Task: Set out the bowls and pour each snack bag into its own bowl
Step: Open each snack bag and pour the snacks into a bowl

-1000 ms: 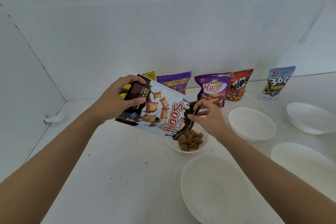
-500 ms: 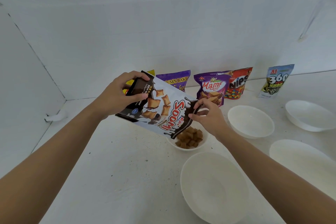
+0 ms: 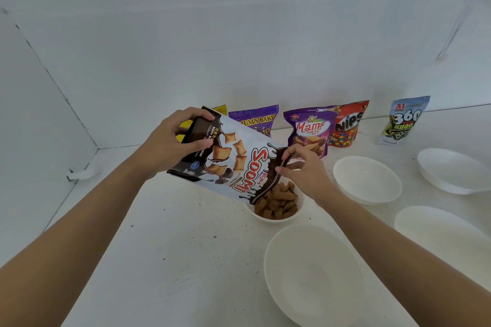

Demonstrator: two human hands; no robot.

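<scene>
Containers:
- The Soom snack bag [image 3: 233, 164] is held in the air between the two hands, tilted, with its mouth at the lower end.
- The left hand [image 3: 172, 146] grips the raised bottom end, fingers curled over the top edge and thumb on the printed face.
- The right hand [image 3: 305, 170] pinches the dark edge at the mouth between thumb and fingertips.
- Directly under the mouth, just below the right hand, stands a small white bowl [image 3: 268, 218] holding a heap of brown pillow-shaped pieces [image 3: 279, 199].
- Four larger white bowls are empty: one nearer the person than the filled bowl [image 3: 313, 273], one just right of the right hand [image 3: 366, 180], and two further right [image 3: 451, 170] [image 3: 438, 231].
- Beyond the hands, bags stand upright along the wall: a yellow bag [image 3: 220, 109] mostly hidden behind the Soom bag, a purple Mum's Bake bag [image 3: 255, 119], a purple Mamz bag [image 3: 309, 127], a red Nips bag [image 3: 348, 125] and, apart to the right, a 360 Kuaci bag [image 3: 405, 122].

Surface and room:
- The worktop [image 3: 172, 247] is white with scattered dark specks.
- White walls [image 3: 239, 34] close it in at the back and beyond the left hand.
- A small white fitting [image 3: 82, 174] sits at the worktop edge, left of the left forearm
</scene>
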